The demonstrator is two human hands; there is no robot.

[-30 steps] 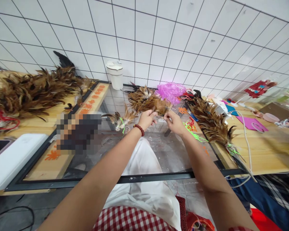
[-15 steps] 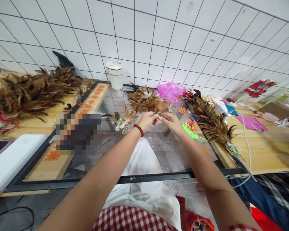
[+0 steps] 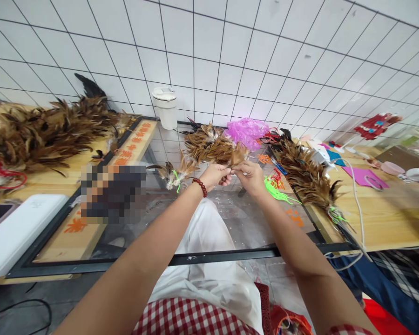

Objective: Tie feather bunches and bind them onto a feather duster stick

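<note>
My left hand (image 3: 217, 177), with a beaded bracelet at the wrist, is closed in a pinch; what its fingertips hold is hidden. Right beside it, my right hand (image 3: 250, 177) pinches the base of a small tuft of light brown feathers (image 3: 239, 153), which points away from me. Just behind both hands lies a larger heap of brown feathers (image 3: 206, 145). To the left, a small feather bunch (image 3: 174, 176) tied with green string rests on the glass tabletop (image 3: 226, 218). Loose bright green strings (image 3: 278, 190) lie to the right of my right hand.
A pink plastic bag (image 3: 247, 132) and a white lidded cup (image 3: 165, 108) stand by the tiled wall. Long feather bundles lie left (image 3: 38, 132) and right (image 3: 303, 174). A white device (image 3: 28, 232) sits at near left. A white cable (image 3: 360, 214) hangs over the right edge.
My right hand has turned upward slightly, its fingers bending into a tighter pinch. The feather tuft now stands more upright and shows more clearly. My left hand has hardly moved.
</note>
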